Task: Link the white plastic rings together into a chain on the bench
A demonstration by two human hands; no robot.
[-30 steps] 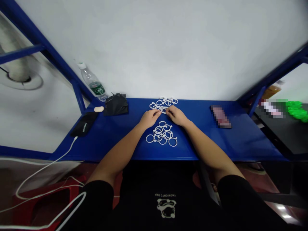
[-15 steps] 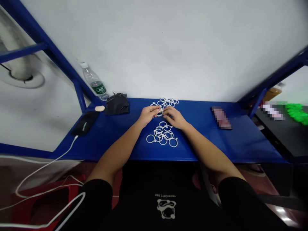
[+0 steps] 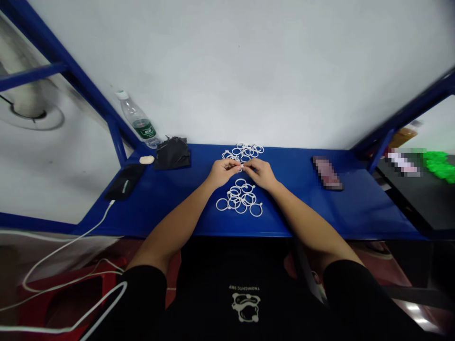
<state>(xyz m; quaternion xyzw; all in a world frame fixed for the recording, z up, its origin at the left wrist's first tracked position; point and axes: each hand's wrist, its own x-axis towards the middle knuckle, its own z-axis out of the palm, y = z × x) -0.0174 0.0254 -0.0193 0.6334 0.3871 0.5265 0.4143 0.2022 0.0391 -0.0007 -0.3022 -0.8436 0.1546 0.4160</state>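
Between my two hands a small white ring (image 3: 241, 166) is pinched, mostly covered by the fingertips. My left hand (image 3: 224, 173) grips it from the left with thumb and fingers together. From the other side my right hand (image 3: 260, 173) pinches it too, and the fingertips of both hands nearly meet. Nearer to me lies a loose pile of white rings (image 3: 241, 202), each with a small knob or eyelet. Beyond the hands another group of white rings (image 3: 250, 150) lies close to the wall, partly hidden by my fingers.
On the blue table (image 3: 305, 213) at left are a black power bank (image 3: 125, 182) with a white cable, a crumpled black bag (image 3: 173, 153), a small cream-coloured item (image 3: 147, 160) and a plastic bottle (image 3: 142, 124). A phone (image 3: 327, 173) lies at right. A wall (image 3: 241, 85) rises behind.
My left hand has moved slightly right, and my fingertips have come together over the ring, which now shows less. The near pile of rings has stayed in place.
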